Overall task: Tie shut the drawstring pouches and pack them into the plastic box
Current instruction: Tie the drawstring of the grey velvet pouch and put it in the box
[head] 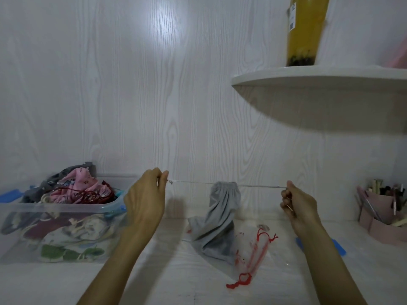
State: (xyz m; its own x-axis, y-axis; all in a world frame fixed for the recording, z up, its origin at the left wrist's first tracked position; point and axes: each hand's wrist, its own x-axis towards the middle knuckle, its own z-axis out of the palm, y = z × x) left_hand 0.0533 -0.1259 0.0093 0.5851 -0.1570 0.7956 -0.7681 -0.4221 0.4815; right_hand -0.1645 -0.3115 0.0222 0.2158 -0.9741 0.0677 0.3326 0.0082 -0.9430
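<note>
White wood-grain table (66, 282), matching wall; plastic box (55, 230) at left. Left hand (145, 199), right hand (297, 205) apart, pinching drawstring (193, 182) ends; grey pouch (218, 219) hanging between.

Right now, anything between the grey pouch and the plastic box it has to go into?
Only the left hand lies between the grey pouch and the plastic box, pinching one drawstring end while the right hand pinches the other. The box has no lid on, but pouches are heaped above its rim.
</note>
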